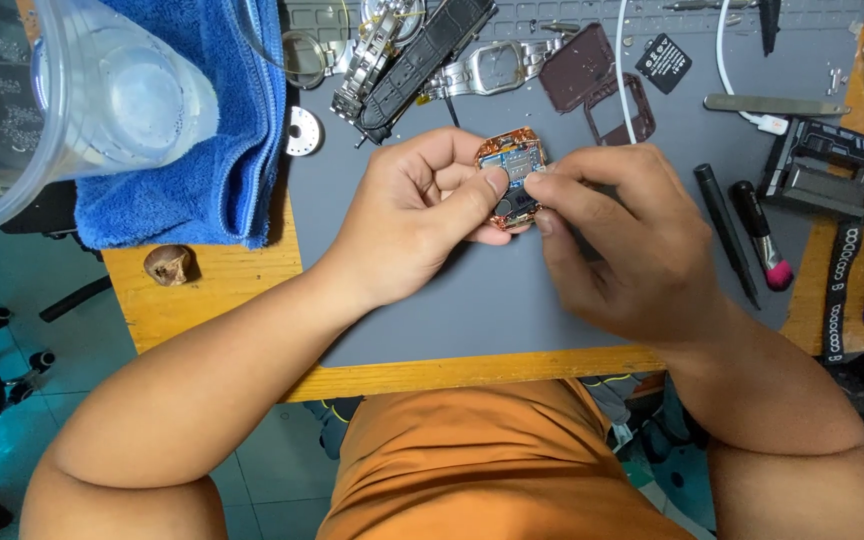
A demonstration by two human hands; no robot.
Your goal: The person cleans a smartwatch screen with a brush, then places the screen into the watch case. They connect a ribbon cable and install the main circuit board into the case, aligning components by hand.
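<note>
Orange shirt (492,470) fills the near edge; above it both hands meet over the grey mat (472,310); the left hand (407,225) pinches a small opened watch body (514,175), copper-rimmed with its circuit board showing, thumb pressed on its face; the right hand (627,245) closes fingertips on its right edge; watch straps (407,60) lie beyond, a blue towel (207,130) further left, dark tools (742,235) to the right.

My left hand (417,215) curls inward, thumb pressed forward against the fingertips; my right hand (617,235) meets it, fingers bent in a pinch, both forearms angled in.
</note>
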